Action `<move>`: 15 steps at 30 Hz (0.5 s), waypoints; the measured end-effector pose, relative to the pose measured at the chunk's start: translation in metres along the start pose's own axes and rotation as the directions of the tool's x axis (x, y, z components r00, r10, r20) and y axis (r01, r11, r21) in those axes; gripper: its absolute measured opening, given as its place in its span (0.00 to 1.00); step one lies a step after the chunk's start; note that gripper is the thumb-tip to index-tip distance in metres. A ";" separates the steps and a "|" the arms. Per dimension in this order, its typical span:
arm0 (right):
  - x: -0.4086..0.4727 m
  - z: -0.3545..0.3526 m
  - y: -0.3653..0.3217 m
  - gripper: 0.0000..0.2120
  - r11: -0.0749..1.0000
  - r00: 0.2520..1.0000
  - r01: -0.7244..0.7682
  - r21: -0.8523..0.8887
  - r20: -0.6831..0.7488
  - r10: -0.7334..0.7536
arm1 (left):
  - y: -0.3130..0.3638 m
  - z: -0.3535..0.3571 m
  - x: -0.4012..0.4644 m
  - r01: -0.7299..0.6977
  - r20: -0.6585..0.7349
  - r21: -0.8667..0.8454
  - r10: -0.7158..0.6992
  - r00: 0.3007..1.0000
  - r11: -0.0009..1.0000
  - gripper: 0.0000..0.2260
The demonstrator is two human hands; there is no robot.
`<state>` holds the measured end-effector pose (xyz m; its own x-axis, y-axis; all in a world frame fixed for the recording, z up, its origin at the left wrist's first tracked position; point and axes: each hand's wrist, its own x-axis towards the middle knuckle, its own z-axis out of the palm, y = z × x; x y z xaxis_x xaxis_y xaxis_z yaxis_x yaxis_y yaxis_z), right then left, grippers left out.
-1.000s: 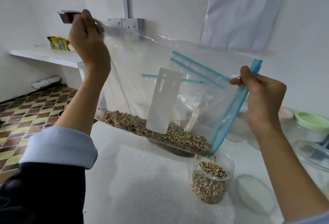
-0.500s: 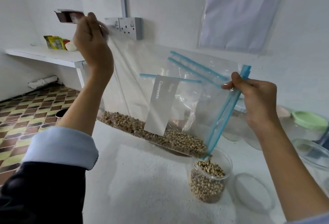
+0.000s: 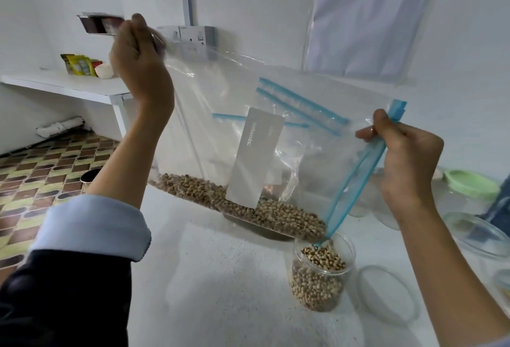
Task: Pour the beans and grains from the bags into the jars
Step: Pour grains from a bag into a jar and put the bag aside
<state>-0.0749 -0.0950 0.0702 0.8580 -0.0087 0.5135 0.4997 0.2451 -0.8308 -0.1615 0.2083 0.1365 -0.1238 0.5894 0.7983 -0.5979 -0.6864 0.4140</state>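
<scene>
Clear plastic fills the head view: a big zip bag point(image 3: 248, 126) is held up tilted over the white counter point(image 3: 220, 277), its blue zipper strip point(image 3: 356, 175) running down toward the lower right corner. Left hand point(image 3: 140, 68) is up high, fingers point(image 3: 138, 26) pinched tight on the bag's upper corner. Right hand point(image 3: 405, 159) sits lower, thumb and forefinger closed on the top end of the zipper strip. Pale speckled beans point(image 3: 248, 206) lie banked along the bag's low edge, crowding down to the corner that hangs right over an open clear jar point(image 3: 321, 272). That jar stands on the counter, already mostly full of the same beans, with a few heaped at its mouth. A white label point(image 3: 254, 161) on the bag carries printed lettering, turned sideways and too blurred to read with certainty. Just right of the jar a clear round lid point(image 3: 386, 294) lies flat on the counter. Farther right there's a jar with a green lid point(image 3: 472, 184), and a clear container point(image 3: 474, 233) in front of it. On the wall, a sheet of paper point(image 3: 367, 15) in a plastic sleeve shows numbered lines of small print, not legible. A double wall socket point(image 3: 190, 36) sits behind the bag, and yellow packets point(image 3: 78, 64) rest on a white shelf point(image 3: 69, 87) at the left.
</scene>
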 end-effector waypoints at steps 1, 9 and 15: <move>-0.002 0.001 -0.001 0.17 1.000 1.000 0.008 -0.005 0.012 -0.008 | 0.000 0.000 0.000 -0.008 -0.001 -0.001 0.008 1.000 1.000 0.15; -0.009 0.009 0.003 0.14 0.999 0.998 -0.022 -0.029 0.050 0.023 | 0.004 0.000 0.002 -0.034 -0.005 0.072 0.035 0.999 0.997 0.15; -0.008 0.014 0.005 0.14 0.999 0.997 -0.028 -0.022 0.066 0.030 | 0.004 -0.006 0.007 -0.041 -0.020 0.101 0.043 0.999 0.994 0.15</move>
<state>-0.0808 -0.0805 0.0652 0.8627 0.0631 0.5017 0.4777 0.2236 -0.8496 -0.1693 0.2124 0.1414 -0.1653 0.5674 0.8067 -0.5097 -0.7494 0.4227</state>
